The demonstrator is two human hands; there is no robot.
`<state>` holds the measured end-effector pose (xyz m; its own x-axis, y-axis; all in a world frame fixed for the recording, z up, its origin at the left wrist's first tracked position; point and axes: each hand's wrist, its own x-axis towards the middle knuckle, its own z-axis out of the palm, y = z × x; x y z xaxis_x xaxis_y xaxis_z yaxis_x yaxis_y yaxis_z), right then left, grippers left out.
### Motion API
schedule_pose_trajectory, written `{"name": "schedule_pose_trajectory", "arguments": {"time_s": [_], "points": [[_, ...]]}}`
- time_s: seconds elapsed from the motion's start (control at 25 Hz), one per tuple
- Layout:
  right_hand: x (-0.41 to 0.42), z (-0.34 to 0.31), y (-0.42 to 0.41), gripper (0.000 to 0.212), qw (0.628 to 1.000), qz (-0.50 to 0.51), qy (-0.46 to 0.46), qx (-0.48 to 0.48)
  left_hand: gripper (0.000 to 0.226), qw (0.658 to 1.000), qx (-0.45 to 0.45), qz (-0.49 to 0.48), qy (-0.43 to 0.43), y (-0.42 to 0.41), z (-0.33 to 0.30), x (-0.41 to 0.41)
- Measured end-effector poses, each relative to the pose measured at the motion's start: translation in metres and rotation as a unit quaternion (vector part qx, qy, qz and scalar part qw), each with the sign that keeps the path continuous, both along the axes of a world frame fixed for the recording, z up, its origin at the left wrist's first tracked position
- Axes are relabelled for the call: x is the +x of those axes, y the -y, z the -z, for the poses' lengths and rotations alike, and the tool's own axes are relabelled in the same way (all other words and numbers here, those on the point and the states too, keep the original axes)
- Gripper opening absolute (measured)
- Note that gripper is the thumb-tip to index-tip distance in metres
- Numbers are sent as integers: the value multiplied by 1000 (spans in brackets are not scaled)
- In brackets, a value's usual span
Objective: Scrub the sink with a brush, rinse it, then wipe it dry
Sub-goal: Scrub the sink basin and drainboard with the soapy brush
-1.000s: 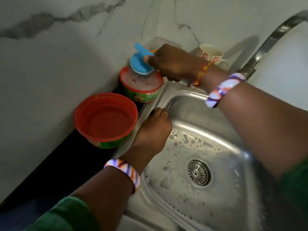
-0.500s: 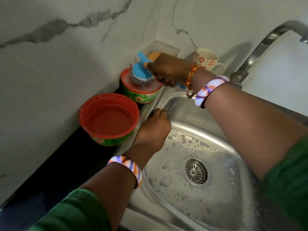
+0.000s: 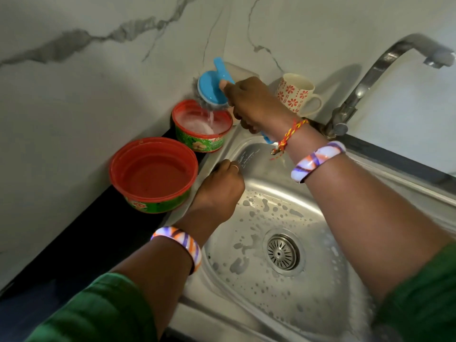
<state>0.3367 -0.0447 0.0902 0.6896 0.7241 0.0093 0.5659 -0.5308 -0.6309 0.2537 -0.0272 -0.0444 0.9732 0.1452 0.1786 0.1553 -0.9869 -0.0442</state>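
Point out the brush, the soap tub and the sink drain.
brush [image 3: 209, 86], head view, on its blue plastic back.
soap tub [image 3: 201, 141], head view, on its green side wall.
sink drain [image 3: 283, 253], head view, on the strainer's centre.

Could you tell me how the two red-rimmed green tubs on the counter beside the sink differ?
The nearer tub looks wider and shows only a bare red inside, while the farther tub holds whitish soapy paste. The right hand holds the blue brush tilted just above the farther tub, a wet strand trailing into it; nothing hangs over the nearer tub. Both are round, open-topped and stand upright on the dark counter against the marble wall.
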Motion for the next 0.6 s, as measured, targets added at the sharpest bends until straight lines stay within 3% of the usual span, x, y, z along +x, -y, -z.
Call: {"name": "schedule_pose_trajectory", "arguments": {"time_s": [0.28, 0.36, 0.48, 0.56, 0.6], "points": [[13, -5, 72, 28, 995, 39, -69, 62, 33, 999, 39, 14, -22, -2, 2, 0], [24, -19, 120, 8, 997, 17, -80, -1, 32, 996, 75, 32, -46, -2, 1, 1], [48, -22, 192, 25, 982, -11, 11, -188, 29, 995, 84, 38, -42, -4, 5, 2], [66, -7, 234, 38, 929, -45, 147, -338, 30, 997, 63, 48, -2, -9, 9, 2], [73, 3, 252, 42, 881, -68, 205, -422, 31, 998, 32, 56, 22, -10, 12, 3]]}}
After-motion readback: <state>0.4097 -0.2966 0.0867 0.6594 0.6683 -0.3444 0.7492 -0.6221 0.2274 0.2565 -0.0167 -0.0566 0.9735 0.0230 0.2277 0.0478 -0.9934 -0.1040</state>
